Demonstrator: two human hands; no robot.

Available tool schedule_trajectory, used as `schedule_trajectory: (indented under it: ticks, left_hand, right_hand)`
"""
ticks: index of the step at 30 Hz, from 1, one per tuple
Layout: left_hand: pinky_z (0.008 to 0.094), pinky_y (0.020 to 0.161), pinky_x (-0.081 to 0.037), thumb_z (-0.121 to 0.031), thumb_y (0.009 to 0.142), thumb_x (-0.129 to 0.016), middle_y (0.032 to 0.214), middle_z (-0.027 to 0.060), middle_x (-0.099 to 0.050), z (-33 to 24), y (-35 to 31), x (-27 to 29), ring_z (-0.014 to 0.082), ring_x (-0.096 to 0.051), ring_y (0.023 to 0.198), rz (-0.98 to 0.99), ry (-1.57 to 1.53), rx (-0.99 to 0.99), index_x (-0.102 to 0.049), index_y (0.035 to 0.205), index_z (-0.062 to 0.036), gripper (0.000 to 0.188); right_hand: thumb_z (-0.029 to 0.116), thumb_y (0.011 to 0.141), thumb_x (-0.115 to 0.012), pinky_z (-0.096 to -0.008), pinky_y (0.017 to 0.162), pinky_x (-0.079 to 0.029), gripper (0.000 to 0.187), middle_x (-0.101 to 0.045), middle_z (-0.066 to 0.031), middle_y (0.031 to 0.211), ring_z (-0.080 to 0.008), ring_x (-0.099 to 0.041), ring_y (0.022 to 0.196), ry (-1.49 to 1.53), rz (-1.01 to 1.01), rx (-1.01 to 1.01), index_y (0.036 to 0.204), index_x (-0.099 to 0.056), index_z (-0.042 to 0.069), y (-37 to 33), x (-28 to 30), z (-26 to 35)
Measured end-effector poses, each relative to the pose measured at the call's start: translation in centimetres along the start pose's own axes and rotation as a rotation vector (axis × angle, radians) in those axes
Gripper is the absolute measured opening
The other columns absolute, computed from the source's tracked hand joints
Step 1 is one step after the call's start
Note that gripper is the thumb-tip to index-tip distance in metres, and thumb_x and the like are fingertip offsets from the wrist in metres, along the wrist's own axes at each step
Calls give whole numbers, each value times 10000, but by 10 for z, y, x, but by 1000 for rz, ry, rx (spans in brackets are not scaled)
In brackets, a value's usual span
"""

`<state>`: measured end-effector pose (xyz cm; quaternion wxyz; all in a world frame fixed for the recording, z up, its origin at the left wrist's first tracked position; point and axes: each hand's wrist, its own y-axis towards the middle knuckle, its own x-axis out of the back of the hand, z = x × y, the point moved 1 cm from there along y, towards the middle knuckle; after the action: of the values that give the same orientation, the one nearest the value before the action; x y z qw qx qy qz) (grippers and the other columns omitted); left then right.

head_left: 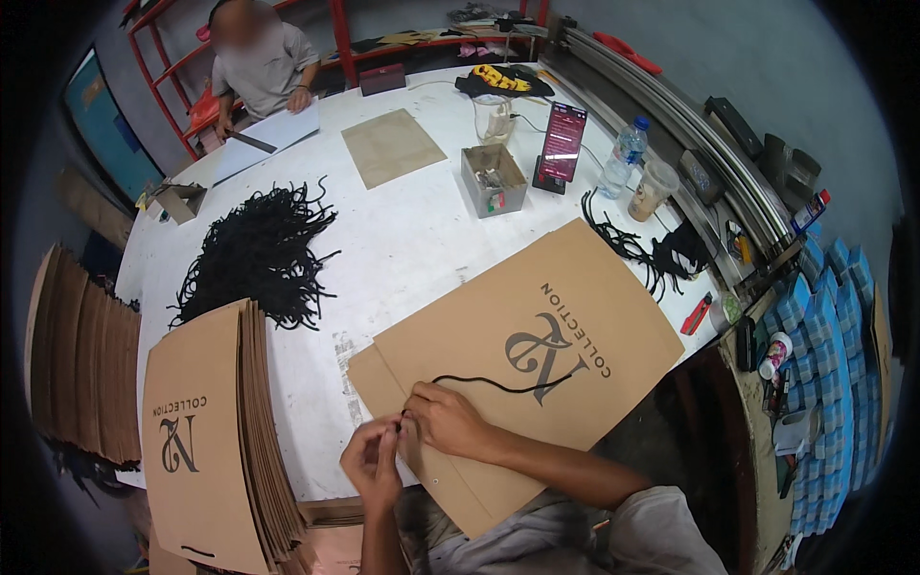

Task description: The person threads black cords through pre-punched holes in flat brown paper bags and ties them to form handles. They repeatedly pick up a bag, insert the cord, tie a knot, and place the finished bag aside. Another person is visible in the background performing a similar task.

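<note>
A brown paper bag (613, 287) with dark printing lies flat and slanted before me, partly over the table edge. A black cord (498, 387) runs across its face from my right hand. My right hand (446, 420) rests on the bag's folded top edge, its fingers closed around the cord. Just beside it, my left hand (374, 458) pinches the cord's dark end at the bag's edge. The fingertips of both hands nearly meet there, and they partly hide the cord. A small hole (435, 481) shows in the bag's top band.
A pile of black cords (259, 254) lies at left, behind a stack of paper bags (196, 422). Across the white table (383, 244) stand a metal box (494, 182), a phone (563, 142) and a water bottle (624, 158). A red cutter (697, 313) lies at right. Another person (264, 62) holds a ruler.
</note>
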<state>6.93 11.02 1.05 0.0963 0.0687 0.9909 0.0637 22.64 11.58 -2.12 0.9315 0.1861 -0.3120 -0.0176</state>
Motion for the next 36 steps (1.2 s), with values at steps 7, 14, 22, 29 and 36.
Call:
schedule_trajectory:
  ticks: [7, 14, 22, 29, 36]
  left_hand:
    - [311, 760, -567, 2, 990, -610, 1070, 183, -701, -1, -1, 14, 184, -676, 845, -101, 105, -33, -642, 1041, 43, 72]
    - [244, 671, -496, -65, 959, -676, 964, 73, -698, -4, -7, 27, 110, -634, 796, -275, 646, -72, -607, 1216, 10, 277]
    - [257, 674, -509, -70, 907, -748, 828, 48, -683, -12, -38, -28, 103, -626, 718, 172, 519, 326, -543, 1290, 31, 446]
    - [217, 711, -507, -77, 986, -670, 880, 19, -653, 31, 11, -21, 70, -615, 787, 216, 222, 338, -624, 1206, 38, 253]
    - [265, 847, -515, -67, 1058, -496, 1060, 44, -686, 25, 14, -12, 104, -629, 952, 313, -70, 494, -535, 1393, 21, 349]
  right_hand:
    - [86, 877, -705, -440, 831, -549, 257, -640, -159, 1086, -347, -656, 955, 248, 212, -100, 1124, -686, 18, 10, 42, 13]
    - [79, 845, -741, -446, 872, -505, 304, -597, -131, 1059, -339, -604, 1025, -534, 31, -293, 1131, -644, 46, -65, 177, -3]
    - [9, 970, -666, -349, 814, -584, 104, -656, -54, 918, -174, -692, 852, 950, -256, -839, 1054, -618, -30, -118, 117, 3]
    - [-58, 936, -684, -272, 820, -567, 136, -660, -56, 943, -145, -676, 851, 906, -332, -498, 1071, -686, -52, -66, 77, -8]
    - [-63, 902, -700, -221, 674, -482, 99, -678, -52, 914, -79, -619, 790, 573, -253, -391, 998, -717, -45, -52, 54, 16]
